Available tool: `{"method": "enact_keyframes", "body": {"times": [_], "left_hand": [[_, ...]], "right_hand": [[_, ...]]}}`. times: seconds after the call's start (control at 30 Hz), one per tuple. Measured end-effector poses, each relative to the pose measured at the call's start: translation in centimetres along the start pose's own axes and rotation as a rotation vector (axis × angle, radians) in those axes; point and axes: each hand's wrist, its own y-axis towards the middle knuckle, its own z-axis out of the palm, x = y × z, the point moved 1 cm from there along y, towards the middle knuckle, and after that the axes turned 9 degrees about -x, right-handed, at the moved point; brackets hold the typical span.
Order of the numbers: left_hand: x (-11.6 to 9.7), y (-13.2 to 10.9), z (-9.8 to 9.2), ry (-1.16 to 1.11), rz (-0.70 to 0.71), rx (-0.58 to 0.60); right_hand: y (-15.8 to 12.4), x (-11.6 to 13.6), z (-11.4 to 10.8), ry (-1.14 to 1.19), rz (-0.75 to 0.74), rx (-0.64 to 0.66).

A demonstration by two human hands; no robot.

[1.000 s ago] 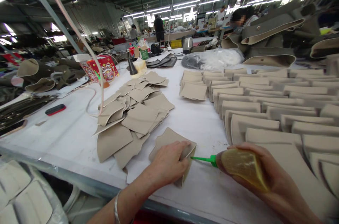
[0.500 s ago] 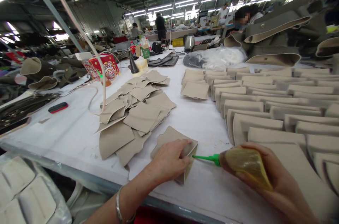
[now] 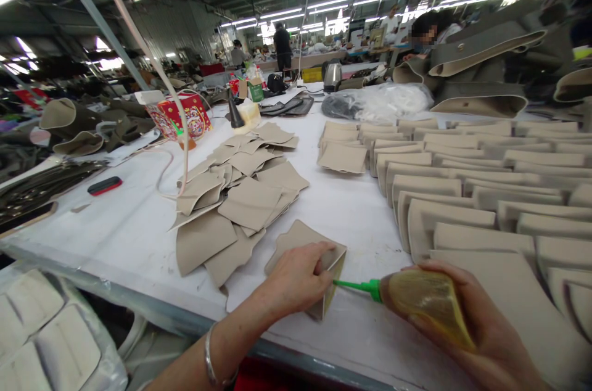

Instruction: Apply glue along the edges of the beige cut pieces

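Observation:
My left hand (image 3: 296,280) grips a beige leather piece (image 3: 300,237) near the table's front edge, with the index finger stretched along its top and the thumb at its side. The right side of the piece stands parted, and a yellowish inner face (image 3: 337,277) shows. My right hand (image 3: 481,311) is wrapped round a translucent squeeze bottle (image 3: 420,301) of amber liquid, tilted on its side. Its green nozzle (image 3: 358,286) points left, the tip at the parted edge beside my left thumb. Part of the piece is hidden under my left hand.
Loose beige pieces (image 3: 250,203) lie heaped on the white table (image 3: 361,212) at left. Rows of folded beige pieces (image 3: 448,215) stand at right. A pale hose (image 3: 185,150) hangs down by the heap. Dark bags (image 3: 485,64) are piled behind, near a co-worker (image 3: 423,33).
The bottle's nozzle tip has shifted slightly down and left along the parted edge of the leather piece. My left hand keeps its hold on the piece.

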Motion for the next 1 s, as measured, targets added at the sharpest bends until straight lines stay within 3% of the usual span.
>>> {"method": "enact_keyframes", "body": {"times": [0.1, 0.27, 0.43, 0.6, 0.77, 1.0], "left_hand": [[0.0, 0.0, 0.0, -0.004, -0.001, -0.003], [0.0, 0.0, 0.0, -0.006, -0.012, -0.008], [-0.2, -0.2, -0.1, 0.002, -0.019, -0.007], [-0.3, -0.2, 0.1, 0.005, -0.031, -0.018], [-0.2, -0.1, 0.2, 0.006, -0.032, -0.011], [-0.2, -0.1, 0.2, -0.008, -0.042, -0.012]], "right_hand": [[-0.8, 0.9, 0.5, 0.069, 0.073, 0.070], [-0.9, 1.0, 0.4, 0.008, 0.084, 0.003], [-1.6, 0.8, 0.5, 0.090, 0.108, 0.067], [-1.6, 1.1, 0.4, 0.018, 0.114, -0.015], [-2.0, 1.4, 0.6, 0.069, 0.153, 0.065], [-1.7, 1.5, 0.5, 0.039, 0.186, 0.034]]}}
